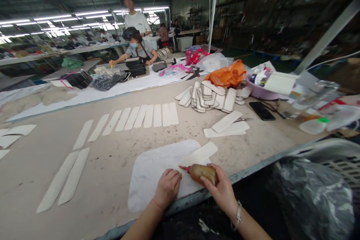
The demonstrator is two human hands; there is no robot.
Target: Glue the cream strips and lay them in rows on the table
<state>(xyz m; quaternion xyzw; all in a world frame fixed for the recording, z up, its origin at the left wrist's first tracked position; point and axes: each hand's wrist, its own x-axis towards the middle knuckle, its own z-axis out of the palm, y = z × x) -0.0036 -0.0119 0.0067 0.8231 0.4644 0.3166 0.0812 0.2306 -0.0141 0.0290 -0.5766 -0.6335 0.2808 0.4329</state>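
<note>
My right hand [221, 187] is wrapped round a brown glue bottle [204, 174] with a red nozzle, which lies tilted and points left. My left hand [168, 185] rests with curled fingers on a white cloth [149, 168], just left of the nozzle tip; anything between its fingers is too small to make out. Beyond the bottle, one white strip [201, 153] lies partly on the cloth. A row of white strips [148, 116] stretches across the table, and two longer ones [66, 180] lie at the left.
Stacked padded pieces [210, 95] are heaped at the back right, near an orange bag [229, 75], a purple basin [266, 90] and a black phone [261, 110]. Loose strips [227, 123] lie nearer. Across the table a masked person [137, 48] sits and another stands. A grey basket [323, 150] is lower right.
</note>
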